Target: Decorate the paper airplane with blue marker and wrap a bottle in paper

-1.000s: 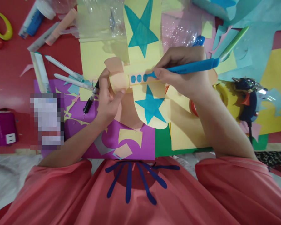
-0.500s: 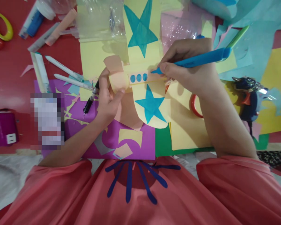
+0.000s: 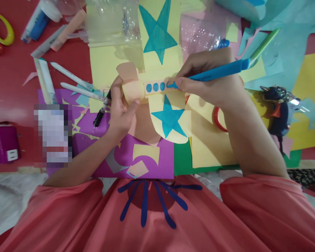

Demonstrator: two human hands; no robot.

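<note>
A big purple sheet (image 3: pixel 152 171) lay under and below the left fingers, and a cream sheet (image 3: pixel 212 154) lay below the right ones. A smaller yellow paper with a blue star (image 3: pixel 169 117) sat between the two sets of fingers, a bit lower down.

The right hand (image 3: pixel 177 79) had its thumb and fingers squeezed together on a blue marker (image 3: pixel 215 72), close to its tip. The left hand (image 3: pixel 122 112) had its thumb in front and fingers behind, pinching a curled peach paper (image 3: pixel 133 91). I couldn't tell if that curl was joined to the pale strip (image 3: pixel 166 90), which ran from beside the left fingers to under the right ones.

Three blue dots (image 3: pixel 155 87) sat in a row on the strip, left of the right fingers. Next to them — just off the right fingertips — was a thin curved blue line (image 3: pixel 168 84), not filled in.

To do this part well, I think the left fingers needed to keep the paper steady, and the marker needed slow, light turns — round first, then inside, away from the wet dots.
</note>
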